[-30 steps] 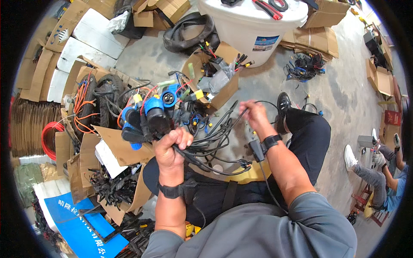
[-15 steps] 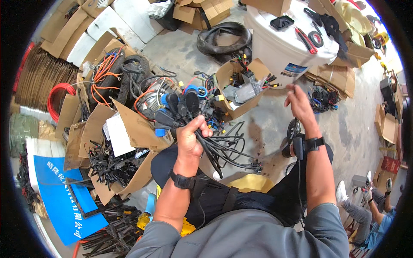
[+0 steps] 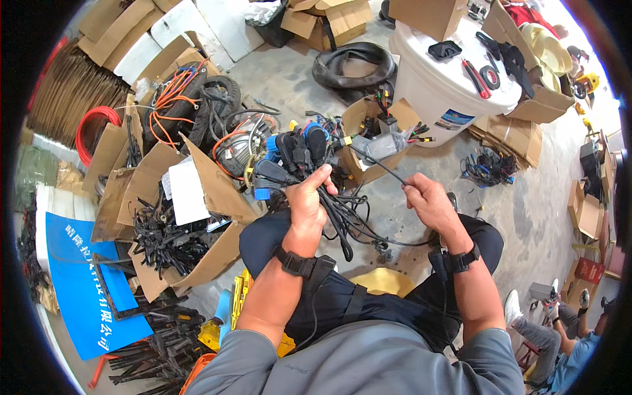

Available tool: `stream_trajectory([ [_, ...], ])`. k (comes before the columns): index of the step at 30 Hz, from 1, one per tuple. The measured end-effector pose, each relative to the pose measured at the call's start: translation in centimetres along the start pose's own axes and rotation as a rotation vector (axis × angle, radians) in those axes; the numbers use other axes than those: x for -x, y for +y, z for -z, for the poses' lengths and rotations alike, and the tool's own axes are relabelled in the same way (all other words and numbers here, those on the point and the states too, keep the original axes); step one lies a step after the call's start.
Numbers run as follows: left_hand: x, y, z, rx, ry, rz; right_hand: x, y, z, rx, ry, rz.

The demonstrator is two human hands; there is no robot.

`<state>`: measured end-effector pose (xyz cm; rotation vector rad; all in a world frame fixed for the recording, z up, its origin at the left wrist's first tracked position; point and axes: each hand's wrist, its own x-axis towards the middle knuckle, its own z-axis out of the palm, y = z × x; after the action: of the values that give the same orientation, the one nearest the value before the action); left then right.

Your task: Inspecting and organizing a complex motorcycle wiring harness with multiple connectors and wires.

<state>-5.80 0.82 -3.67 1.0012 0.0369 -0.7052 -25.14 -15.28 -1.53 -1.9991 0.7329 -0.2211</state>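
Observation:
My left hand (image 3: 309, 201) grips a bundle of black cables (image 3: 349, 224), topped by black and blue plugs and connectors (image 3: 289, 148) that stick up above the fist. My right hand (image 3: 428, 204) pinches a single black cable (image 3: 388, 168), which slants up and left toward the bundle. Loose cable loops hang between my hands, over my dark-trousered legs (image 3: 266, 243). Just behind the plugs are an open box of connectors (image 3: 355, 124) and a round silver motor (image 3: 247, 153).
Left are cartons of black cables (image 3: 174, 247), tires (image 3: 217, 102) with orange wires and a blue board (image 3: 85, 283). Ahead are an inner tube (image 3: 352, 66), a white drum (image 3: 421, 79) with tools and a wire pile (image 3: 487, 168). At right, another person (image 3: 569, 368) sits.
My right hand lifted away from the cables, then came down and left, and now pinches a cable. The left hand, still gripping the bundle, shifted right in the picture as the view moved.

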Motion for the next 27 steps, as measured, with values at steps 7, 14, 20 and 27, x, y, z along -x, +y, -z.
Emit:
stream_trajectory([
  [7,0.6,0.3,-1.0,-0.079,-0.166,0.004,-0.4,-1.3,1.4,-0.55,0.112,-0.205],
  [14,0.2,0.2,-0.8,0.011,-0.085,0.009,2.3,-3.3,-0.5,-0.448,0.021,-0.076],
  [20,-0.1,0.2,-0.7,0.17,-0.078,0.072,3.9,-3.6,-3.6,0.085,-0.134,0.439],
  [27,0.2,-0.2,-0.5,0.045,-0.086,0.074,4.1,-5.1,-2.3,0.233,-0.324,0.484],
])
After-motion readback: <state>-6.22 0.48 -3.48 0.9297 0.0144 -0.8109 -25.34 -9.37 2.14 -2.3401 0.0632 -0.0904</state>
